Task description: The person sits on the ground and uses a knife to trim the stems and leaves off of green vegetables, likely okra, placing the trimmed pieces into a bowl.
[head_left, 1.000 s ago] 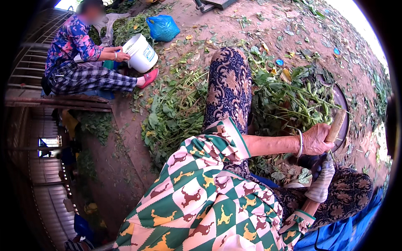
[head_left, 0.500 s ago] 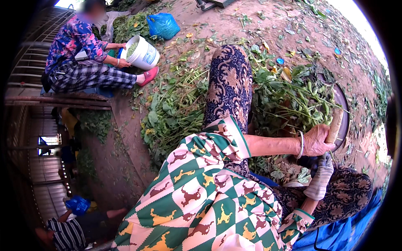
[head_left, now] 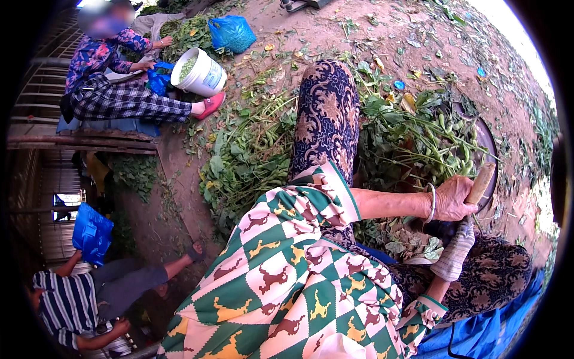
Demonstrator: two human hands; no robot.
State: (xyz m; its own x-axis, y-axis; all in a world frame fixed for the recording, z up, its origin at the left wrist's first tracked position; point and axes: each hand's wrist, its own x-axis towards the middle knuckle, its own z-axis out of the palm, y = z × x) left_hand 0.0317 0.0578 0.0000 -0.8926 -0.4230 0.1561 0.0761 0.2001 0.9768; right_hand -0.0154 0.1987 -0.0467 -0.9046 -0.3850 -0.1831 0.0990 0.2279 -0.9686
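My left hand [head_left: 452, 198], bare and with a white bangle at the wrist, is closed round a thick pale wooden stick [head_left: 482, 182]. The stick's upper end points up over the edge of a round dark tray [head_left: 487, 149]. Just below it is my right hand [head_left: 457, 242] in a grey-white striped glove, its fingers bent up against the left hand and partly hidden; what they hold cannot be made out. Beyond my hands, uprooted green plants with pods [head_left: 439, 143] lie heaped, partly over the tray.
My patterned knees frame the heap; another pile of podded plants [head_left: 251, 155] lies left of my left knee. A co-worker sits at upper left by a white bucket [head_left: 206, 78] of green pods and a blue bag [head_left: 232, 33]. Another person sits at lower left. Blue sheeting [head_left: 478, 335] lies beneath me.
The stick's upper end has tipped slightly right and down. The upper-left co-worker has let go of the bucket and now handles blue plastic. The lower-left person has raised a blue plastic thing.
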